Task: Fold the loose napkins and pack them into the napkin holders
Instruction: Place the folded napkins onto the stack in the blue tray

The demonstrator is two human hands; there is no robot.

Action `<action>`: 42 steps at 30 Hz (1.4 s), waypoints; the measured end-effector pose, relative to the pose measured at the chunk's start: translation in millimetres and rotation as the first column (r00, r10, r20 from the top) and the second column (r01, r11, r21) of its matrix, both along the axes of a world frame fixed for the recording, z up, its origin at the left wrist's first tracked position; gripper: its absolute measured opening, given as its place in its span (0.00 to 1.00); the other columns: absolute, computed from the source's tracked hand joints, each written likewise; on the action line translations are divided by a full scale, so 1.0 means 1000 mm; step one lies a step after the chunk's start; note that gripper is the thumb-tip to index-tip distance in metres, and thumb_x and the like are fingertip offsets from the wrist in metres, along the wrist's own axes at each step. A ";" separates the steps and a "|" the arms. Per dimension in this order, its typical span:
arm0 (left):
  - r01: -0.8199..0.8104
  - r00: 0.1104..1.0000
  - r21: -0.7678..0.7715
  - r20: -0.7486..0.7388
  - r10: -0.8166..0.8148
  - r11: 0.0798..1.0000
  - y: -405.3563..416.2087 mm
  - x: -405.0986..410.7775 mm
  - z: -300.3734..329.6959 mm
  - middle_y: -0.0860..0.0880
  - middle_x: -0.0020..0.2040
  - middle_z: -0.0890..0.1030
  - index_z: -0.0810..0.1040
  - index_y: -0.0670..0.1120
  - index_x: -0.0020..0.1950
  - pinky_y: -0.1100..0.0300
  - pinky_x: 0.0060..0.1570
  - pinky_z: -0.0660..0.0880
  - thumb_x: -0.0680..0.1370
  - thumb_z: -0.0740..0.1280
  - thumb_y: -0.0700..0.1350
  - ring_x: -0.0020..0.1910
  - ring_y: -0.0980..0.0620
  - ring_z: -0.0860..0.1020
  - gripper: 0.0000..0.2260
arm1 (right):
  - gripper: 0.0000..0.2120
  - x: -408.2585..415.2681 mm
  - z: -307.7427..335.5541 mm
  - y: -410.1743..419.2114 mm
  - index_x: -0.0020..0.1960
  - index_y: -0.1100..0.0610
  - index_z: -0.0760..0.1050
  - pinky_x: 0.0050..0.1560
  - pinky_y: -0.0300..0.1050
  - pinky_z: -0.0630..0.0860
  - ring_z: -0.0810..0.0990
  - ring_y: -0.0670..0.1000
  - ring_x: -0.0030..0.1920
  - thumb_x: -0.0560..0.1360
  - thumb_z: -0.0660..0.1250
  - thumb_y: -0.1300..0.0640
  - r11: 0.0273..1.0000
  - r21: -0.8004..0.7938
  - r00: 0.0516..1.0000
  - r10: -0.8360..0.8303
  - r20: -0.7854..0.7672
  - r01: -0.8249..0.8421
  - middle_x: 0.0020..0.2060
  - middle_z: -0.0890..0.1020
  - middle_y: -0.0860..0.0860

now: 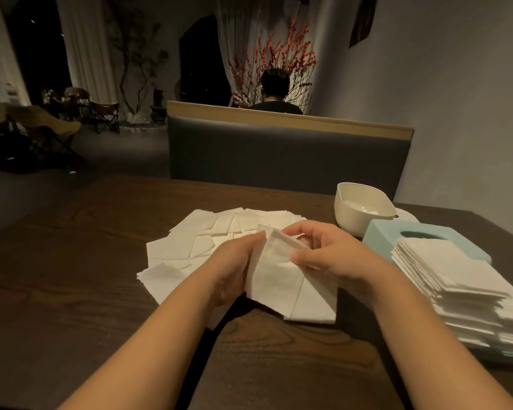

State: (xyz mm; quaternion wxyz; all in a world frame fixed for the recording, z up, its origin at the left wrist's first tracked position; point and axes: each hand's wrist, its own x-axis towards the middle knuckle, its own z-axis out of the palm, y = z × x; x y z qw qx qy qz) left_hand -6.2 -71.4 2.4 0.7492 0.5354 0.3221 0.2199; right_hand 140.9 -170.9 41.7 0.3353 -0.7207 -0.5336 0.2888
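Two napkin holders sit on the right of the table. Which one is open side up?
The white holder, farther back, with its hollow facing up. The light blue holder, nearer, lies with its slotted face up, and the stacked napkins rest partly over it.

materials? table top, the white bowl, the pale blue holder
Table: looks like dark stained wood or wood veneer, with visible grain and a matte finish. White bowl: smooth and slightly glossy, ceramic or plastic; can't tell which. Pale blue holder: likely moulded plastic, with an even matte colour, rounded corners and an oval slot on top.
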 end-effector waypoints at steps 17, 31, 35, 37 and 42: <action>-0.157 0.982 -0.082 0.097 0.164 0.984 0.013 -0.001 -0.001 0.41 0.53 0.83 0.75 0.46 0.56 0.49 0.43 0.81 0.83 0.63 0.40 0.51 0.41 0.83 0.04 | 0.17 0.017 -0.022 0.004 0.60 0.45 0.70 0.56 0.47 0.78 0.77 0.47 0.55 0.75 0.71 0.58 0.979 0.030 0.971 -0.194 -0.140 0.200 0.53 0.77 0.43; -0.127 0.978 -0.271 0.126 0.166 0.954 0.012 0.005 0.003 0.42 0.46 0.87 0.78 0.48 0.56 0.43 0.56 0.80 0.81 0.61 0.62 0.47 0.41 0.86 0.18 | 0.25 -0.017 -0.028 0.033 0.65 0.44 0.67 0.49 0.40 0.79 0.77 0.46 0.55 0.74 0.74 0.56 0.925 0.259 0.956 -0.242 -0.163 0.279 0.58 0.75 0.43; -0.173 0.983 -0.067 0.054 0.177 0.983 0.022 0.001 -0.002 0.41 0.49 0.86 0.78 0.39 0.61 0.50 0.45 0.82 0.83 0.64 0.43 0.46 0.44 0.85 0.10 | 0.20 -0.005 -0.023 0.039 0.67 0.49 0.69 0.45 0.33 0.73 0.77 0.45 0.52 0.78 0.69 0.56 0.834 0.422 0.934 -0.341 -0.109 0.354 0.53 0.76 0.42; -0.308 0.943 -0.095 0.102 0.317 0.947 0.032 -0.003 -0.001 0.40 0.48 0.85 0.77 0.37 0.61 0.48 0.51 0.81 0.83 0.63 0.41 0.47 0.42 0.84 0.10 | 0.13 0.003 -0.018 0.043 0.61 0.48 0.72 0.44 0.32 0.71 0.76 0.45 0.53 0.79 0.66 0.59 0.814 0.456 0.901 -0.430 0.059 0.359 0.53 0.76 0.43; -0.528 0.789 -0.317 0.161 0.593 0.788 0.050 -0.022 0.006 0.41 0.47 0.81 0.74 0.39 0.55 0.49 0.41 0.80 0.83 0.62 0.38 0.44 0.44 0.82 0.04 | 0.24 0.004 -0.013 0.054 0.70 0.48 0.70 0.64 0.47 0.75 0.73 0.51 0.67 0.78 0.65 0.65 0.976 0.102 0.805 -0.216 0.552 0.192 0.69 0.73 0.48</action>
